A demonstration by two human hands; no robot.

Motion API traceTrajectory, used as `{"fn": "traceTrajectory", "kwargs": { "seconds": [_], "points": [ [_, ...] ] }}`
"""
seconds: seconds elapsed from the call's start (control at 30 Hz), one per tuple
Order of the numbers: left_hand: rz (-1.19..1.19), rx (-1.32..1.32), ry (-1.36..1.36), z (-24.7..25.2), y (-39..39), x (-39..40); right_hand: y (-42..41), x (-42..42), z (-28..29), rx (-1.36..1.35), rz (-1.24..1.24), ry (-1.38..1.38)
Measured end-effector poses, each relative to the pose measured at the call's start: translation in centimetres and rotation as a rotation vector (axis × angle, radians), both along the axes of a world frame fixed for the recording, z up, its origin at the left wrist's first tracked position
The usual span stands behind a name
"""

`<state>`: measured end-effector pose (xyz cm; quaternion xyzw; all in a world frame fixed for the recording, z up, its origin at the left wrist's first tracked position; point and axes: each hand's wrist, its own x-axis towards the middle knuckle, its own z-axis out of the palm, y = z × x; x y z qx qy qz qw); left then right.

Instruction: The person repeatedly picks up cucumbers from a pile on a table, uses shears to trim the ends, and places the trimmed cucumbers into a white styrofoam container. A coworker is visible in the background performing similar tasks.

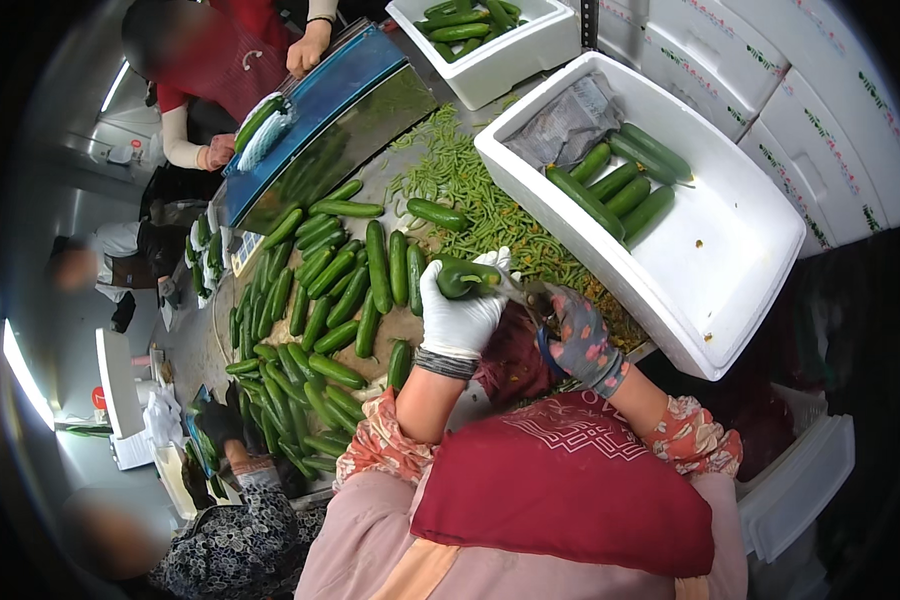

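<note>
In a white glove, my left hand [454,322] grips a green cucumber [456,279], its stem end turned towards my right side. A grey floral glove covers my right hand [585,337], which holds scissors with a blue handle [549,351]. Their blades reach the stem end of the cucumber; I cannot tell how far apart they are. Many loose cucumbers [337,304] cover the table to the left of my hands. Beyond my hands spreads a heap of thin green trimmings [495,202], mixed with yellow-orange bits.
A white foam box [720,300] at the right holds several cucumbers and a crumpled grey sheet [566,120]. Another foam box [487,71] with cucumbers stands behind it. Across a blue-topped ledge [322,112] one person works; another person's dark-gloved hand [221,420] is at lower left. Foam boxes [810,150] are stacked right.
</note>
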<state>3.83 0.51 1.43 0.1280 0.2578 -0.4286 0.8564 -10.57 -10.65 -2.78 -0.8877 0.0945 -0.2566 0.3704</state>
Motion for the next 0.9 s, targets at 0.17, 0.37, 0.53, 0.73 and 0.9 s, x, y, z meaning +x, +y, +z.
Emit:
{"fn": "traceTrajectory", "kwargs": {
  "seconds": [0.17, 0.37, 0.53, 0.73, 0.9],
  "points": [
    [-0.008, 0.059, -0.135, -0.9, -0.6, -0.8, -0.1, 0.7, 0.6, 0.020, 0.072, 0.081],
    [-0.026, 0.145, -0.132, -1.2, 0.4, -0.7, -0.2, 0.0, 0.3, 0.569, 0.174, 0.169],
    [0.324, 0.196, -0.298, 0.7, 7.2, 6.8, 0.0, 1.1, -0.3, 0.199, 0.232, 0.286],
    [0.225, -0.121, -0.532, 5.4, 8.4, 8.7, 1.6, 2.2, -1.8, -0.250, 0.461, 0.492],
    [-0.611, 0.289, -1.425, 8.1, -5.8, 6.2, 1.5, 2.6, -3.1, -0.093, 0.400, 0.384]
  ]
}}
